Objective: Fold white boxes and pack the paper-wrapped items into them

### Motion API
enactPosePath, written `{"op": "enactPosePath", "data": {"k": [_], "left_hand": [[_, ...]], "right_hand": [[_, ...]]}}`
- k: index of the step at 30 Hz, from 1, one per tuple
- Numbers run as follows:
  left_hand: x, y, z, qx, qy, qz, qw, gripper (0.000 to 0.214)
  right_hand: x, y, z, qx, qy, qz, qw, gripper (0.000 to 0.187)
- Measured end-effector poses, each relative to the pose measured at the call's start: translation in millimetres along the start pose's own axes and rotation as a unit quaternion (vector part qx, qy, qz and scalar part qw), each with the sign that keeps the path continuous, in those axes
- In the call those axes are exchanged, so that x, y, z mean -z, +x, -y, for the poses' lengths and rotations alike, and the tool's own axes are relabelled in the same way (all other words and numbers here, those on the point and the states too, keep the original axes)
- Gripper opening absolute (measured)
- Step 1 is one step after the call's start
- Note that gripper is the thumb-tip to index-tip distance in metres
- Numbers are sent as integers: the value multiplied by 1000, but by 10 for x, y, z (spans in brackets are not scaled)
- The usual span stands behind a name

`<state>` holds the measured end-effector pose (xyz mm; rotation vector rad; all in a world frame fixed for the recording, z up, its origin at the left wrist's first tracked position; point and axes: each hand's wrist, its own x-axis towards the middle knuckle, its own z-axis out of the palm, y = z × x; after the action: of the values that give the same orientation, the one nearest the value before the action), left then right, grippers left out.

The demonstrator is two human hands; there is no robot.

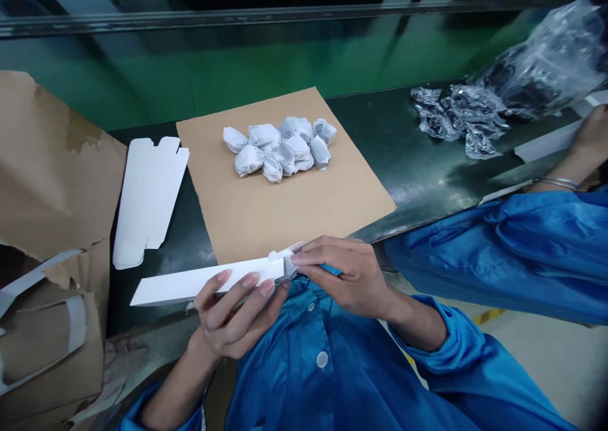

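My left hand (240, 310) is closed around a long, narrow white carton (209, 280), held nearly level above the front edge of the bench. At the carton's right end, which is open, the fingers of my right hand (349, 272) press a small grey-white wrapped packet (289, 270) against the opening. How far the packet sits inside is hidden by the fingers. Beyond my hands, a pile of small white paper-wrapped packets (294, 149) rests on a sheet of brown cardboard (247, 209).
Flattened white cartons (147, 203) lie on the dark bench (375, 136) at left. A large torn cardboard box (52, 165) stands beyond them. Clear plastic bags (463, 114) with dark contents are at back right, near a co-worker's hand (593, 130) and blue sleeve (503, 247).
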<state>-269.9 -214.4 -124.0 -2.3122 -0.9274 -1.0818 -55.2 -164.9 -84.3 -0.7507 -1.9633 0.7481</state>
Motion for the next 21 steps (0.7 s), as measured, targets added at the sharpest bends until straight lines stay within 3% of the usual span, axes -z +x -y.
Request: {"op": "enactPosePath", "data": {"k": [12, 15, 19, 21], "left_hand": [[-8, -14, -126, 22, 8, -33, 999, 29], [-12, -26, -128, 38, -3, -39, 999, 31], [11, -13, -119, 49, 8, -23, 999, 32], [14, -18, -121, 55, 9, -29, 998, 32]], "right_hand": [[-11, -136, 155, 48, -113, -24, 992, 19], [-73, -91, 157, 36, -74, -22, 996, 18], [-148, -5, 153, -49, 33, -28, 998, 11], [-174, 14, 154, -38, 45, -49, 997, 13]]}}
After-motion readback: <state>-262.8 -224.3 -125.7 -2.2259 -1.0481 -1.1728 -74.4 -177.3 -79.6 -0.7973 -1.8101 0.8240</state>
